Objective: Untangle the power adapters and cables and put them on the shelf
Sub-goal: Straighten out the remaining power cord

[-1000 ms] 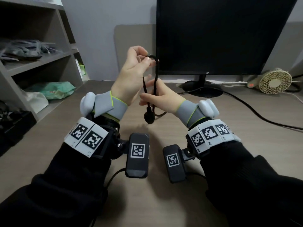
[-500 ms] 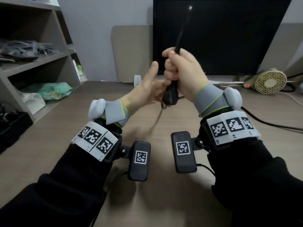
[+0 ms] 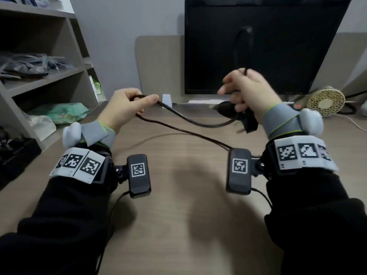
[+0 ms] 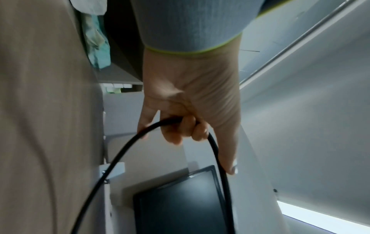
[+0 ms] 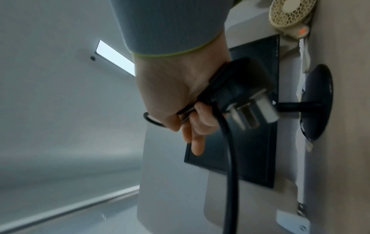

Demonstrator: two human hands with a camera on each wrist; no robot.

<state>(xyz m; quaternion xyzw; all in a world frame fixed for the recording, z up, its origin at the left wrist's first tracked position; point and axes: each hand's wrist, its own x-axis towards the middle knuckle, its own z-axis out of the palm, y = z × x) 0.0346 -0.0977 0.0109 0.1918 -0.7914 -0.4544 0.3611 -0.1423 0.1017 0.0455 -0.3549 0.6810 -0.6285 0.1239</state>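
Cable (image 3: pixel 184 118) hangs above the bench (image 3: pixel 178 215), stretched between both hands in the head view; my left hand (image 3: pixel 123 110) pinches one bend, my right hand (image 3: pixel 250 94) grips the other end, and the shelf (image 3: pixel 39 78) stands to the left. Left wrist view: fingers (image 4: pixel 188 126) are curled around the cable, which loops downward. Right wrist view: fingers (image 5: pixel 198 125) clamp the plug (image 5: pixel 240 88) and a thin loop. Risk, in my judgement: pulling apart further could tighten any remaining knot, or the plug could slip.
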